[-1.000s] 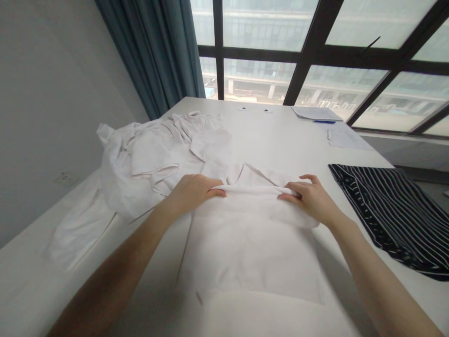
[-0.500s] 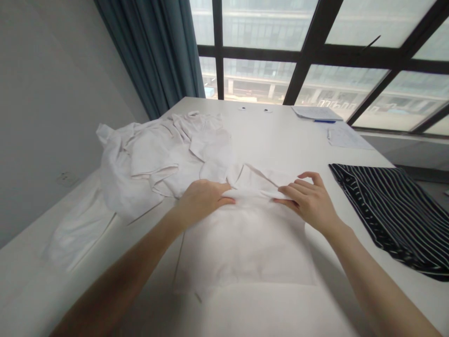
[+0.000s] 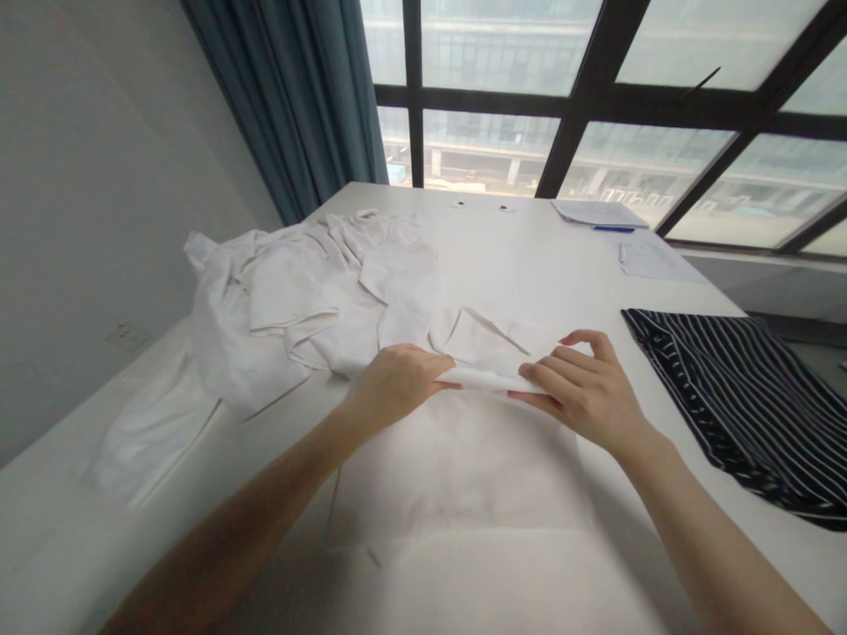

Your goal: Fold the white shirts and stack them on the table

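Cloth, white and thin-looking, fills the lower centre of the frame, a narrow fold raised across its upper part. Left hand and right hand each have a grip pinched on that fold. Level pinches and light, even tension should hold it straight. Crumpled white fabric lies left of centre on the smooth white worktop; black-and-white striped fabric lies at right.

this looks like an office or workroom. a white table bearing papers and a pen stands by a wide window and curtain.
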A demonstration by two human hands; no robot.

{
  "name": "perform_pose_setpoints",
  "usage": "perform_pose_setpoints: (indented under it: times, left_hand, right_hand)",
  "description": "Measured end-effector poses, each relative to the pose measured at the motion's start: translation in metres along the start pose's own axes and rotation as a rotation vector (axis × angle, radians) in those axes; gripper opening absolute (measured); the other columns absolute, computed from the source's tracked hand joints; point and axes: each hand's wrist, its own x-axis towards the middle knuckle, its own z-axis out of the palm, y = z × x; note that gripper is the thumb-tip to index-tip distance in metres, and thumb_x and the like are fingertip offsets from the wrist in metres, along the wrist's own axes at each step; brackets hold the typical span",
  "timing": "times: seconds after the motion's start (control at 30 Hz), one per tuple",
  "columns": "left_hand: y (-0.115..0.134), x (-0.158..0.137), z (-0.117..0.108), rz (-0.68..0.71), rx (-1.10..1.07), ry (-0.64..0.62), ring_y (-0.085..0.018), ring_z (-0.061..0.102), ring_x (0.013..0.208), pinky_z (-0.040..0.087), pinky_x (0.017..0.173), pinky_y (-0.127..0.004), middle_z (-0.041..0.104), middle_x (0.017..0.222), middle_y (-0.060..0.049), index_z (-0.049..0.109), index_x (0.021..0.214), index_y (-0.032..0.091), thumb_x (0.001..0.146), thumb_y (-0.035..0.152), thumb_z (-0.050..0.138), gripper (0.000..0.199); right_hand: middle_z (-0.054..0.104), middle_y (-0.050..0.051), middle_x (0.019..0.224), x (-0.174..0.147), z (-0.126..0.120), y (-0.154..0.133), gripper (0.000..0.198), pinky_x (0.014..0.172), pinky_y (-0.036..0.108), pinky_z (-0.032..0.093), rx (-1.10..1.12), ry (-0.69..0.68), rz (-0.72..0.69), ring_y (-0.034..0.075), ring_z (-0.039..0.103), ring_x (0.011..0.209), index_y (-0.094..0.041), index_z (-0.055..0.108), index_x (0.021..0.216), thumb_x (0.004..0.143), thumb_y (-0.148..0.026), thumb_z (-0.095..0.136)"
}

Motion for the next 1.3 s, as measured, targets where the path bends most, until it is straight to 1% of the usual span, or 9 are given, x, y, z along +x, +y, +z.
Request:
perform_pose_setpoints:
  times: [0.23, 0.4, 0.57, 0.67, 0.8, 0.97, 1.1, 1.2, 1.3]
  left_hand:
    - [-0.004, 0.0, 0.001, -0.005, 0.041, -0.01, -0.022, 0.068, 0.082, 0.047, 0.071, -0.029, 0.072, 0.077, -0.003, 0.071, 0.091, 0.023, 0.093, 0.05, 0.056, 0.031]
    - [-0.006, 0.0, -0.012, -0.08, 0.006, -0.095, -0.02, 0.068, 0.081, 0.043, 0.068, -0.026, 0.073, 0.081, -0.002, 0.071, 0.096, 0.026, 0.095, 0.051, 0.052, 0.032]
    - [-0.027, -0.003, -0.029, -0.231, -0.092, -0.22, -0.021, 0.067, 0.079, 0.04, 0.063, -0.026, 0.073, 0.081, 0.0, 0.071, 0.092, 0.027, 0.094, 0.05, 0.05, 0.031]
    - [-0.046, -0.005, -0.029, -0.301, -0.096, -0.236, -0.023, 0.067, 0.077, 0.04, 0.062, -0.027, 0.071, 0.079, -0.002, 0.069, 0.089, 0.024, 0.091, 0.052, 0.054, 0.032]
    - [-0.062, -0.003, -0.012, -0.258, -0.09, -0.089, -0.022, 0.065, 0.091, 0.045, 0.074, -0.028, 0.071, 0.097, -0.003, 0.065, 0.104, 0.021, 0.095, 0.043, 0.051, 0.027]
    - [-0.059, 0.001, 0.027, -0.231, 0.097, 0.112, -0.027, 0.057, 0.108, 0.042, 0.096, -0.039, 0.063, 0.113, -0.013, 0.056, 0.126, 0.016, 0.094, 0.028, 0.056, 0.034]
    - [-0.05, 0.0, 0.055, -0.23, 0.195, 0.234, -0.03, 0.046, 0.129, 0.031, 0.11, -0.047, 0.053, 0.132, -0.019, 0.049, 0.135, 0.015, 0.095, 0.023, 0.052, 0.041]
    - [-0.048, 0.0, 0.067, -0.19, 0.166, 0.249, -0.028, 0.034, 0.141, 0.025, 0.115, -0.048, 0.049, 0.14, -0.018, 0.047, 0.136, 0.015, 0.098, 0.021, 0.043, 0.039]
    - [-0.049, 0.0, 0.073, -0.172, 0.125, 0.231, -0.027, 0.032, 0.143, 0.023, 0.117, -0.046, 0.049, 0.143, -0.017, 0.044, 0.139, 0.012, 0.098, 0.023, 0.04, 0.042]
  right_hand:
    - [0.065, -0.003, 0.063, -0.003, -0.008, 0.013, 0.03, 0.094, 0.036, 0.036, 0.045, -0.094, 0.067, 0.012, 0.058, 0.061, -0.021, 0.061, 0.08, 0.097, -0.045, 0.053]
    - [0.062, -0.005, 0.056, -0.006, -0.01, 0.02, 0.036, 0.092, 0.035, 0.039, 0.017, -0.067, 0.116, 0.011, 0.056, 0.052, -0.022, 0.059, 0.07, 0.095, -0.048, 0.054]
    - [0.063, -0.003, 0.055, -0.014, -0.006, 0.031, 0.037, 0.091, 0.036, 0.04, 0.0, -0.039, 0.177, 0.012, 0.057, 0.053, -0.022, 0.06, 0.069, 0.092, -0.051, 0.056]
    - [0.063, -0.002, 0.058, -0.024, 0.004, 0.042, 0.036, 0.092, 0.038, 0.039, 0.044, -0.054, 0.235, 0.014, 0.057, 0.053, -0.021, 0.063, 0.075, 0.092, -0.053, 0.055]
    - [0.069, 0.001, 0.068, -0.04, 0.02, 0.057, 0.033, 0.088, 0.041, 0.04, 0.099, -0.052, 0.387, 0.018, 0.062, 0.063, -0.021, 0.064, 0.088, 0.095, -0.051, 0.052]
    - [0.07, 0.01, 0.108, -0.05, 0.036, 0.059, 0.023, 0.083, 0.046, 0.04, 0.025, -0.161, 0.556, 0.028, 0.064, 0.097, -0.023, 0.062, 0.112, 0.096, -0.028, 0.047]
    - [0.062, 0.015, 0.127, -0.048, 0.052, 0.044, 0.035, 0.09, 0.05, 0.043, 0.065, -0.193, 0.511, 0.032, 0.057, 0.115, -0.022, 0.058, 0.124, 0.092, -0.018, 0.046]
    - [0.059, 0.012, 0.134, -0.046, 0.069, 0.026, 0.04, 0.097, 0.045, 0.044, 0.243, -0.251, 0.442, 0.025, 0.055, 0.122, -0.022, 0.056, 0.128, 0.094, -0.013, 0.037]
    - [0.055, 0.012, 0.141, -0.048, 0.084, 0.009, 0.043, 0.104, 0.046, 0.04, 0.255, -0.308, 0.44, 0.023, 0.048, 0.132, -0.022, 0.054, 0.132, 0.095, -0.012, 0.034]
